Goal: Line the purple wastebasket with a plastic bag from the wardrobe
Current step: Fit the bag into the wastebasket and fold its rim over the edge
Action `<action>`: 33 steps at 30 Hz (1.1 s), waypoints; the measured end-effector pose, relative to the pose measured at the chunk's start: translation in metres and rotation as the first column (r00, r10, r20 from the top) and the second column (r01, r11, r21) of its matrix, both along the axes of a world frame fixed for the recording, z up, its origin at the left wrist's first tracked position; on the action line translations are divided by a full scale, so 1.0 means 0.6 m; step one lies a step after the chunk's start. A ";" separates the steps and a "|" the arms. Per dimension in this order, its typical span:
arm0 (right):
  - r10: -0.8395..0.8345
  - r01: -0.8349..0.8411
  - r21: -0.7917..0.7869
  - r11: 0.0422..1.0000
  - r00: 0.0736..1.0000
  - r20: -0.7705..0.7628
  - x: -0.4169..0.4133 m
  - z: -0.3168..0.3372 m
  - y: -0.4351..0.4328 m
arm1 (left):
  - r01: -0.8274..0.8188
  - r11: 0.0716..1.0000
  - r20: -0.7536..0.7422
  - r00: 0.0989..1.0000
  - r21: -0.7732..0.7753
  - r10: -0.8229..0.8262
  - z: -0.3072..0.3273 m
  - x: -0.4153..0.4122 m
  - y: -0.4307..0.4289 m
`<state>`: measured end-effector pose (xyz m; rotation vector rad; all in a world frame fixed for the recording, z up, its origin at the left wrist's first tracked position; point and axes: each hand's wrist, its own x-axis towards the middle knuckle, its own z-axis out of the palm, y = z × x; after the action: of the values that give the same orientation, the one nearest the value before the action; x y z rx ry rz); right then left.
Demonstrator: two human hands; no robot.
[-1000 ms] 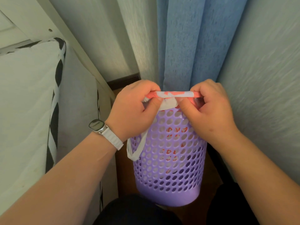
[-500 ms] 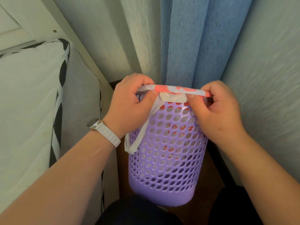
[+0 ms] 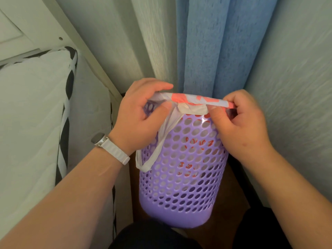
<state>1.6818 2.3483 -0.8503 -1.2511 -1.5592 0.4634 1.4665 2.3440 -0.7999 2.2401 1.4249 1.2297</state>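
Left hand (image 3: 142, 112), with a white-strapped watch (image 3: 100, 140) on its wrist, curls its fingers over the rim at about 9 o'clock of the basket mouth, thumb pinching the white-and-red plastic bag (image 3: 194, 101). The right hand (image 3: 240, 126), at about 3 o'clock, nips the bag's rolled edge between thumb and curled fingers. The purple wastebasket (image 3: 181, 186) sits just ahead of the person's dark-clad knees, in the narrow gap between a white mattress (image 3: 32, 114) with black-and-white edging at 9 o'clock and a pale wall (image 3: 296, 87) at 3 o'clock. Its long axis runs from its solid base at 6 o'clock to its mouth at 12 o'clock, and the mouth seems to point up and a little away from the person. Red print shows through the holes, so the bag's body looks to be inside already. The step in hand looks like cuffing the bag's mouth over the rim, with the near edge stretched taut between the hands. One handle loop (image 3: 149, 159) hangs loose down the outside at 8 o'clock. Next, the edge probably needs working round the far side with an even pull, so the thin film neither tears nor slips off. A blue curtain (image 3: 215, 51) hangs behind at 12 o'clock.
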 end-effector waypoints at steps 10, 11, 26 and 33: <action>0.002 -0.001 -0.022 1.000 1.000 0.005 -0.006 -0.003 -0.001 | -0.086 0.996 -0.070 0.994 0.024 0.088 -0.010 0.013 0.001; 0.004 -0.003 -0.023 1.000 1.000 0.008 -0.006 -0.003 -0.001 | -0.097 0.995 -0.093 0.991 0.030 0.099 -0.013 0.014 0.002; -0.005 0.007 -0.018 1.000 0.996 0.085 -0.031 0.003 -0.011 | -0.035 0.997 -0.269 0.962 0.069 0.053 -0.009 0.035 -0.011; 0.098 -0.098 0.021 0.995 0.995 0.032 0.004 -0.002 -0.004 | -0.101 0.994 -0.226 0.968 0.050 0.110 -0.012 0.025 -0.005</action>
<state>1.6843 2.3462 -0.8517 -1.1735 -1.6528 0.4903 1.4817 2.3412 -0.8074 2.4256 1.6345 1.0648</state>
